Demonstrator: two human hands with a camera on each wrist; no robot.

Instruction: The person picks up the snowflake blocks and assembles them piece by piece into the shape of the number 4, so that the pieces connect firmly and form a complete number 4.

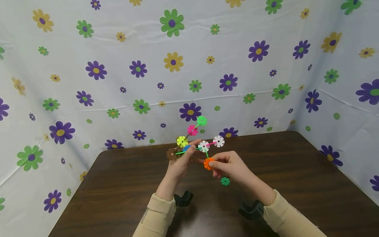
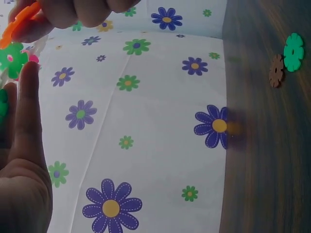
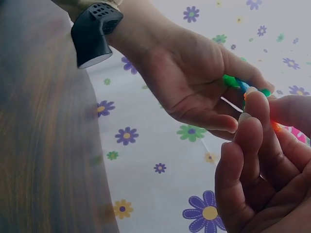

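Note:
My left hand holds a linked chain of notched plastic discs above the table, its thumb over the blue disc. A brown disc, a yellow disc, a pink disc and a light green disc run up one side. Toward the right are two white discs, one nearer and one farther, joined by a pink piece seen edge-on. My right hand pinches an orange disc between thumb and fingers, just below the nearer white disc. In the right wrist view, fingers hide most of the chain.
On the dark wooden table lies a loose green disc. Beside it, the left wrist view shows a loose brown disc. A flower-patterned white cloth hangs behind the table and along its sides.

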